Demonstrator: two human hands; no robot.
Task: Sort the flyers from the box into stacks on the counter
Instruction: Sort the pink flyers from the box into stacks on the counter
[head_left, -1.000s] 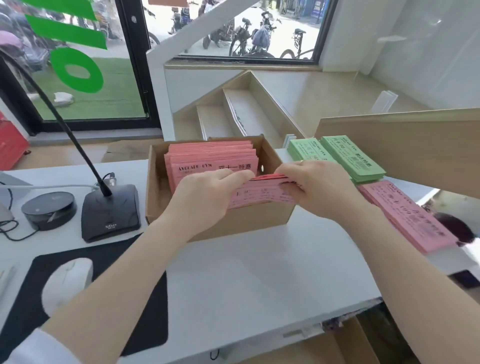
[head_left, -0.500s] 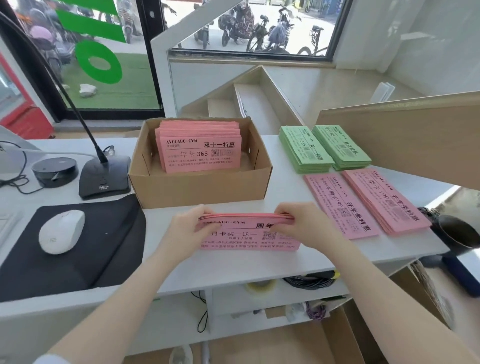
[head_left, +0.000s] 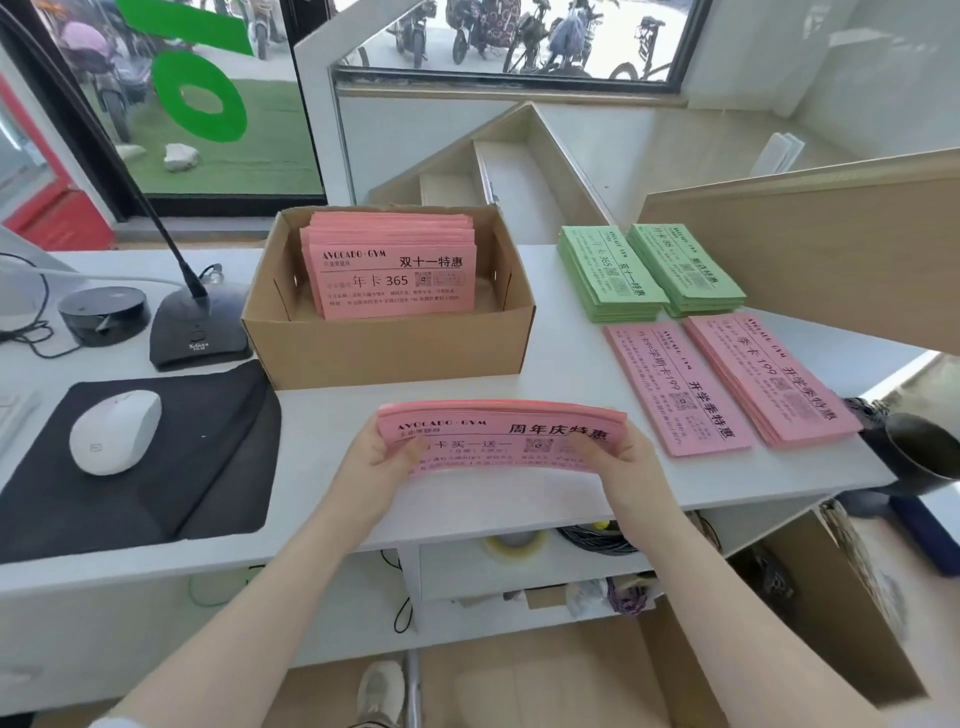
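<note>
Bright daylight from the windows (head_left: 519, 47) at the back; soft, faint shadows on the white counter (head_left: 322, 499). Strong wide-angle bending at the edges. Slight overall softness, small flyer print unreadable, outdoor area mildly overexposed.

Pink flyers (head_left: 498, 426), green stacks (head_left: 649, 270), brown box (head_left: 389, 353)

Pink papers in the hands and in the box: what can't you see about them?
Head view only:
- Held pink bundle: the left hand and right hand cover its ends; the small print is blurred.
- Pink flyers in the box: only the front one shows, so the count is hidden; the box wall hides their bottom edges.
</note>
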